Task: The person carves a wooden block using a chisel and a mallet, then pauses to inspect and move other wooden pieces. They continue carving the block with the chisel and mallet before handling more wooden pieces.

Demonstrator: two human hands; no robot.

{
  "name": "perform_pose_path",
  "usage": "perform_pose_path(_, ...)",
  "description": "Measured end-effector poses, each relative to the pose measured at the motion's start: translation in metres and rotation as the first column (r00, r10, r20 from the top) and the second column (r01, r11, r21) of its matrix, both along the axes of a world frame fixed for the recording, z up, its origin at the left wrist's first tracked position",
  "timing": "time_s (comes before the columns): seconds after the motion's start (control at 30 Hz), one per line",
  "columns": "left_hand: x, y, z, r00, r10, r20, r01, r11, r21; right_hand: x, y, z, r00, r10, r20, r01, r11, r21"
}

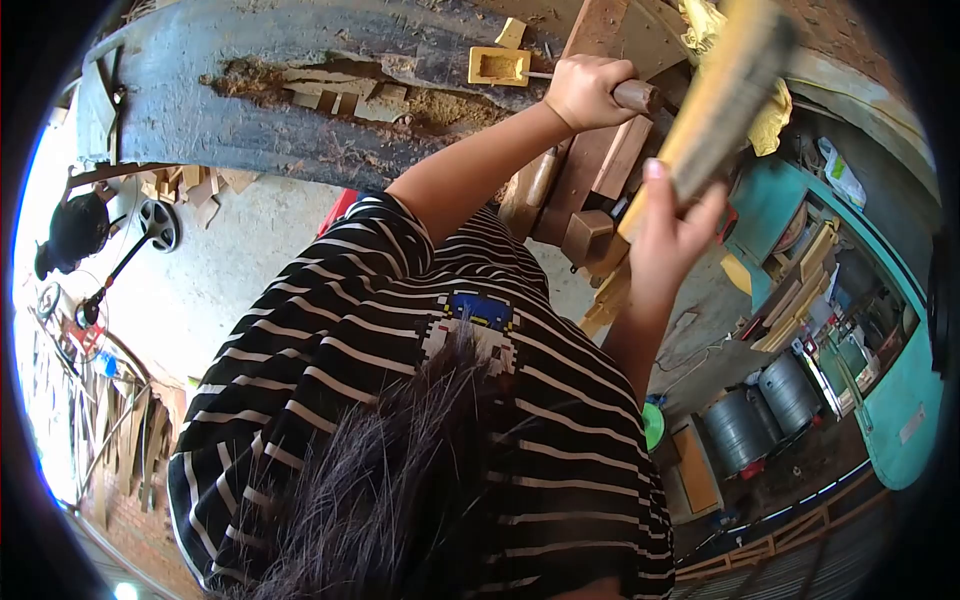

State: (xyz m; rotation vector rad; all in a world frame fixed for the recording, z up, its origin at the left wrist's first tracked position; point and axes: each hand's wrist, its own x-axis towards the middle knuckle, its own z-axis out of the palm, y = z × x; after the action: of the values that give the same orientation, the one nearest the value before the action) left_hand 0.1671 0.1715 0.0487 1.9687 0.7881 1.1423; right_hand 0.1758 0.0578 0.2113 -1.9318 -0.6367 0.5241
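Observation:
My left hand (592, 92) is wrapped around the wooden handle of a chisel (636, 96). The chisel's thin metal shaft points left, its tip at the wall of a small hollowed yellow wooden block (499, 66). In my right hand (678, 228) is a thick wooden bar (722, 105), gripped near its lower end. It is raised to the right of the chisel handle, and its upper end is blurred by motion. A small wood offcut (511, 33) lies just above the hollowed block.
The block rests on a worn, dark workbench (170, 90) with a ragged, chip-filled hole (350, 88). Wooden pieces (622, 158) lie below my left hand. A teal machine cabinet (900, 430) and metal drums (740, 430) stand at right. Wood scraps (200, 190) lie on the floor at left.

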Motion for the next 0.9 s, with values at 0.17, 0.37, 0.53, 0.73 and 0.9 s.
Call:
perform_pose_path(0.17,0.001,-0.008,-0.012,0.998,-0.061,-0.017,0.062,0.997,0.042,-0.001,-0.002,-0.036,0.998,0.044,-0.054,-0.055,0.975,-0.214)
perform_pose_path(0.37,-0.003,-0.010,-0.007,0.999,-0.048,0.019,0.047,0.998,0.048,0.011,-0.002,-0.002,0.987,-0.064,0.146,0.040,0.986,0.163)
perform_pose_path(0.53,-0.006,-0.014,-0.014,0.996,-0.079,0.031,0.077,0.994,0.073,-0.002,-0.011,-0.046,0.983,0.147,0.110,-0.114,0.960,-0.257)
perform_pose_path(0.73,-0.006,-0.007,-0.011,1.000,0.004,0.029,-0.005,0.999,0.036,-0.006,-0.010,-0.011,0.990,-0.025,0.140,0.006,0.991,0.131)
perform_pose_path(0.9,-0.006,-0.008,-0.016,0.999,-0.036,0.020,0.034,0.996,0.078,0.003,-0.001,-0.041,0.981,0.167,0.095,-0.154,0.980,-0.128)
